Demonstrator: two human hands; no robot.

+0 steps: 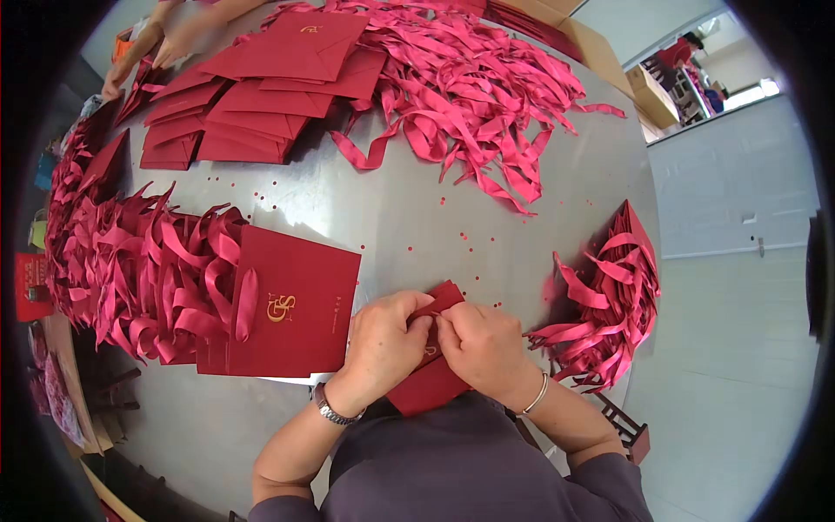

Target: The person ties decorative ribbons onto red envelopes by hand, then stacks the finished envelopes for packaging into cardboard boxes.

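My left hand (383,344) and my right hand (483,344) are both closed on a flat red paper bag (430,383) at the near edge of the grey table (383,217). The fingertips of both hands meet at the bag's upper edge, and much of the bag lies hidden under them. Just left of my left hand lies a finished red bag with a gold logo and a ribbon handle (291,309), on top of a row of similar bags.
A pile of loose pink-red ribbons (470,87) covers the far side of the table. Flat red bags (252,96) are stacked at the far left. More ribboned bags (609,296) lie at the right edge. Another person's hands (148,48) work at the far left corner.
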